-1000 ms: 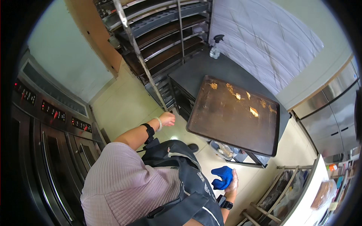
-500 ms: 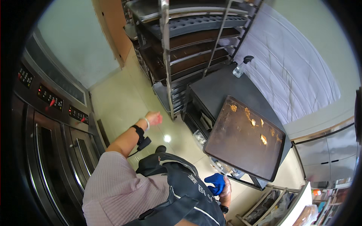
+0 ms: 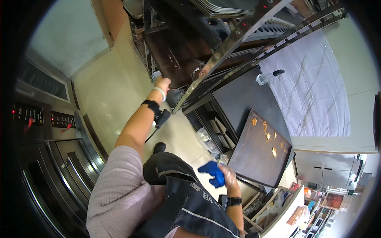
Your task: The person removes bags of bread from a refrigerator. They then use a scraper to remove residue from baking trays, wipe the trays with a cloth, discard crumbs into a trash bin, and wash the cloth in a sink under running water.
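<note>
The blue cloth (image 3: pixel 214 173) is bunched in the right hand (image 3: pixel 229 175), whose fingers wrap it, beside the dark apron (image 3: pixel 168 210). The left hand (image 3: pixel 162 84) extends toward the metal rack (image 3: pixel 216 57), its fingers curled near a dark rack tray (image 3: pixel 174 59); whether they grip anything, I cannot tell. On the table (image 3: pixel 244 93), a large baking tray (image 3: pixel 254 160) bears brown scraps (image 3: pixel 274 152). A clear spray bottle (image 3: pixel 263 78) is farther back, near white sheeting (image 3: pixel 317 95). An oven (image 3: pixel 59 160) is at left.
</note>
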Demonstrator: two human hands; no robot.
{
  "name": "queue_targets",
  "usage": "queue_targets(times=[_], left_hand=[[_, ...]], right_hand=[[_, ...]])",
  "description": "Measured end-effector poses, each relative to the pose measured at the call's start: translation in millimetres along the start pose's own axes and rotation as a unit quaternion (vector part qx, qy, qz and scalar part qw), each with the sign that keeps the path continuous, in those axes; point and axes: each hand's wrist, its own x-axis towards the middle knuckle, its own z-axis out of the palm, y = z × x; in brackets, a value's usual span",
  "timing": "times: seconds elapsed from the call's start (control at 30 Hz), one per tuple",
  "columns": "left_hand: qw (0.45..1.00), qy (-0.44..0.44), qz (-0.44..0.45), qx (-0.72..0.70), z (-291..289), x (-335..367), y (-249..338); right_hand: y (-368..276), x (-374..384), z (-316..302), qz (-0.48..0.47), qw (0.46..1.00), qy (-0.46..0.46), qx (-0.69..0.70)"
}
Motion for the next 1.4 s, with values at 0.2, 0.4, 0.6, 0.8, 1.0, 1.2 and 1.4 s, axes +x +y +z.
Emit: queue_targets(times=[0.2,0.4,0.6,0.8,1.0,1.2,1.4], left_hand=[[0.998,0.001,-0.011,-0.063,-148.6,-10.4,-6.0],[0.974,0.119,-0.054,-0.188,-298.9,-80.3,-12.1],[0.971,0.207,0.102,0.057,-383.3,-206.6,11.1],[0.888,0.387,0.068,0.237,-438.9,-355.9,-1.9],[0.858,0.455,-0.028,0.235,-468.9,-463.3,-58.1],[0.923,0.259,0.053,0.279,-416.1,-490.5,-45.5],[0.914,0.233,0.025,0.33,-380.1,-509.1,-81.0]], right_hand=[[-72.5,68.8,85.6,-0.056,0.971,-0.11,-0.203],[-93.8,150.9,188.8,-0.039,0.985,-0.169,-0.016],[-90.0,246.4,252.6,-0.039,0.997,-0.005,0.063],[-22.9,185.7,289.0,-0.094,0.978,-0.174,-0.062],[35.1,140.7,233.2,-0.141,0.926,-0.345,0.059],[32.0,51.3,112.4,-0.064,0.947,-0.313,-0.04],[43.7,-34.3,13.1,-0.199,0.945,-0.175,-0.192]])
